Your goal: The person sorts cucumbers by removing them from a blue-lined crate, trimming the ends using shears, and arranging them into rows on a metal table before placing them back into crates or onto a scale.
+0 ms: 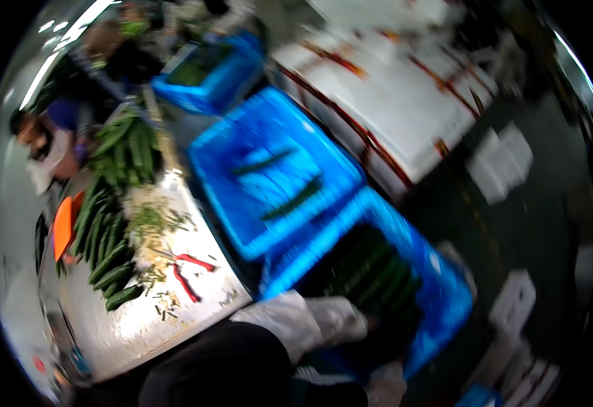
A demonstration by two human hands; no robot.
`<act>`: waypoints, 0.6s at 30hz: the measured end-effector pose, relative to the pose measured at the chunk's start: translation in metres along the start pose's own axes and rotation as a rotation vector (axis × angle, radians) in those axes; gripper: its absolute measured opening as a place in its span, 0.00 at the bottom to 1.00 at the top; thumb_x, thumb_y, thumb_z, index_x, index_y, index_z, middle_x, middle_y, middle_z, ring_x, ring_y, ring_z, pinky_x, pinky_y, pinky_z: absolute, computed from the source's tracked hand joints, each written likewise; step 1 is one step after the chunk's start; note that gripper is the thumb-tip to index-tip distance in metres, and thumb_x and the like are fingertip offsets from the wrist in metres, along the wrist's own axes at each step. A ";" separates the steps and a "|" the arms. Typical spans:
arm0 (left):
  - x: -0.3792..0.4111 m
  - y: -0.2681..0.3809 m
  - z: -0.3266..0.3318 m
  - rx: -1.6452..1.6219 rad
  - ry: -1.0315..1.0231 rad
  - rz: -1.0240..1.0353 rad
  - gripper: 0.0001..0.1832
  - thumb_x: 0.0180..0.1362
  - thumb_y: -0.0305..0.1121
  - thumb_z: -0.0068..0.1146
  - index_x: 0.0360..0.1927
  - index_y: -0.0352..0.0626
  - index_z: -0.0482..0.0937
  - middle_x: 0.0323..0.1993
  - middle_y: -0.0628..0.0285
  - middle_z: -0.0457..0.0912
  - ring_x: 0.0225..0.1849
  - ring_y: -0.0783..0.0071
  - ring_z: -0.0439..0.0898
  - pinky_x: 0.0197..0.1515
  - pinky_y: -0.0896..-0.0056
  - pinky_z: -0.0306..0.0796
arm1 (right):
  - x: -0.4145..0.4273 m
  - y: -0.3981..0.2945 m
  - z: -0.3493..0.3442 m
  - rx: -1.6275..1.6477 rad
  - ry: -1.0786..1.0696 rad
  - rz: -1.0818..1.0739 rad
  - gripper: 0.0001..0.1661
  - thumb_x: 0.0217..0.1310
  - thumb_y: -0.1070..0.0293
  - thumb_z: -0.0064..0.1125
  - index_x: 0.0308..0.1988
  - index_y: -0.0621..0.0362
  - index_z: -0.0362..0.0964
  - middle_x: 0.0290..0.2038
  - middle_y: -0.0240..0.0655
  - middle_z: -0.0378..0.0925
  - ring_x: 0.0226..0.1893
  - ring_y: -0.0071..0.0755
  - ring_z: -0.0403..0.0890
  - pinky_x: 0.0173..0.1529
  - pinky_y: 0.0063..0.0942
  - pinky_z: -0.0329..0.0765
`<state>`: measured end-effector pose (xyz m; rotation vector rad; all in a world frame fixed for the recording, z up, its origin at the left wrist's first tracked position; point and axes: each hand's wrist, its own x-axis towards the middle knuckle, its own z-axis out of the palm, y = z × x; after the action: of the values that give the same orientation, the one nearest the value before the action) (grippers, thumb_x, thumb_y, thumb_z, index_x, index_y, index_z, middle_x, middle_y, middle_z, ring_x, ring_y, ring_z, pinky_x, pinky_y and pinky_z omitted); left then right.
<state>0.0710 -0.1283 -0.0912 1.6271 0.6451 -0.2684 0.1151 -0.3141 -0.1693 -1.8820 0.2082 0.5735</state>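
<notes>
My left hand (350, 323), in a white plastic sleeve, reaches over the near side of a blue plastic crate (444, 305). Dark green cucumbers (378, 274) lie in rows inside that crate, close to the hand. Lower down, the pale sleeve of my right arm (388, 384) reaches the same crate at the bottom of the view. Blur and shadow hide the fingers of both hands, so whether either grips a cucumber cannot be made out. To the left, red-handled scissors (187, 274) lie spread on the metal table (123, 351) among green trimmings (149, 219).
More cucumbers (105, 239) are heaped along the table beside an orange plastic piece (63, 229). A second blue crate (215, 178) holds two cucumbers; another blue crate (194, 96) stands beyond it. A person (55, 137) is across the table. White-topped surface (388, 102) with reddish edges stands right.
</notes>
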 end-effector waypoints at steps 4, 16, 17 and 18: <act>0.002 0.051 -0.034 -0.089 0.025 0.090 0.28 0.50 0.46 0.56 0.48 0.33 0.69 0.47 0.47 0.73 0.49 0.58 0.72 0.52 0.63 0.64 | 0.018 0.003 0.023 0.458 0.017 0.111 0.28 0.65 0.55 0.33 0.60 0.56 0.51 0.58 0.40 0.59 0.57 0.38 0.61 0.59 0.33 0.60; 0.051 -0.010 0.014 0.321 0.070 -0.229 0.61 0.32 0.52 0.69 0.62 0.30 0.44 0.57 0.44 0.61 0.58 0.54 0.64 0.59 0.65 0.59 | 0.007 -0.025 0.040 0.967 0.035 0.325 0.32 0.57 0.44 0.47 0.55 0.52 0.60 0.50 0.36 0.68 0.48 0.38 0.69 0.54 0.35 0.67; 0.054 -0.001 0.011 0.303 0.057 -0.312 0.63 0.30 0.54 0.69 0.62 0.30 0.42 0.58 0.43 0.59 0.59 0.53 0.63 0.59 0.65 0.58 | 0.009 -0.019 0.041 0.930 0.018 0.323 0.33 0.56 0.43 0.49 0.55 0.51 0.61 0.49 0.36 0.69 0.47 0.39 0.70 0.52 0.35 0.68; 0.057 0.006 0.009 0.285 0.046 -0.393 0.65 0.29 0.56 0.69 0.63 0.31 0.41 0.59 0.43 0.58 0.60 0.53 0.61 0.60 0.65 0.58 | 0.011 -0.016 0.042 0.929 0.014 0.324 0.33 0.56 0.43 0.49 0.55 0.51 0.61 0.49 0.36 0.69 0.47 0.39 0.70 0.52 0.35 0.68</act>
<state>0.1222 -0.1226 -0.1178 1.7711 0.9981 -0.6340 0.1189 -0.2681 -0.1730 -0.9507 0.6707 0.5456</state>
